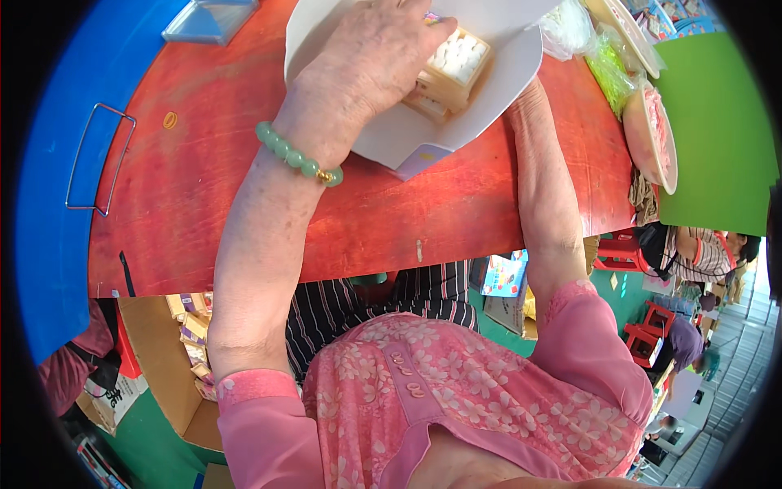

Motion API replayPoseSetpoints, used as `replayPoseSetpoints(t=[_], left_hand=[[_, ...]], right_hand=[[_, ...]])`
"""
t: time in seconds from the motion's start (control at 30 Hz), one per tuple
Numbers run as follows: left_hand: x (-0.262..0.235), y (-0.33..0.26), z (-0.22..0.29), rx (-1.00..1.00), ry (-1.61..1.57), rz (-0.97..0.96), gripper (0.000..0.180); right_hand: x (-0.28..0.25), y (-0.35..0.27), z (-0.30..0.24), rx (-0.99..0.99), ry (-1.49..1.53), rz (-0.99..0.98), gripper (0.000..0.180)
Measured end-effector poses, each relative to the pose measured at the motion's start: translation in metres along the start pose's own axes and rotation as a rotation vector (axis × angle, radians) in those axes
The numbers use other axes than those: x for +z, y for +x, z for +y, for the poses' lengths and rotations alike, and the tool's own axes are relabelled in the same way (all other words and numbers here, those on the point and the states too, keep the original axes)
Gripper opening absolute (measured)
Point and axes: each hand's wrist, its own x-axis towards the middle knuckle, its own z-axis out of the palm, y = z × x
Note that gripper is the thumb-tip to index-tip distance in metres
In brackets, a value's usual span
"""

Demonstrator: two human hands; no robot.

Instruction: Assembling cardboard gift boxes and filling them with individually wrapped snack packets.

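Observation:
At the top, my left hand (358, 61) reaches into a white cardboard box (407, 147) with raised flaps. Its fingers close around a small clear box of what look like cotton swabs (459, 55), white tips showing at the top; the fingertips are partly cut off by the picture's edge. More of these small boxes seem to lie beneath it. A green bead bracelet (293, 156) circles my left wrist. My right hand (529, 102) is behind the right side of the white box, apparently against it, its fingers hidden.
On the red table (391, 212), a clear plastic case (210, 20) lies at far left, near a yellow rubber band (169, 121). Bowls (650, 134) and bagged items stand at right. Below left, an open carton (155, 350) contains several small boxes. Other people sit further off at right.

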Motion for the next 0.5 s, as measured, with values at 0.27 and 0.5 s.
replayPoseSetpoints(t=[0.27, 0.5], left_hand=[[-0.003, -0.019, 0.0, 0.018, -0.001, 0.038, 0.033], [0.013, -0.028, 0.002, 0.041, 0.096, 0.161, 0.045]], right_hand=[[0.068, -0.019, -0.001, -0.093, -0.309, 0.335, 0.04], [0.072, -0.024, -0.001, -0.211, -0.371, 0.35, 0.037]])
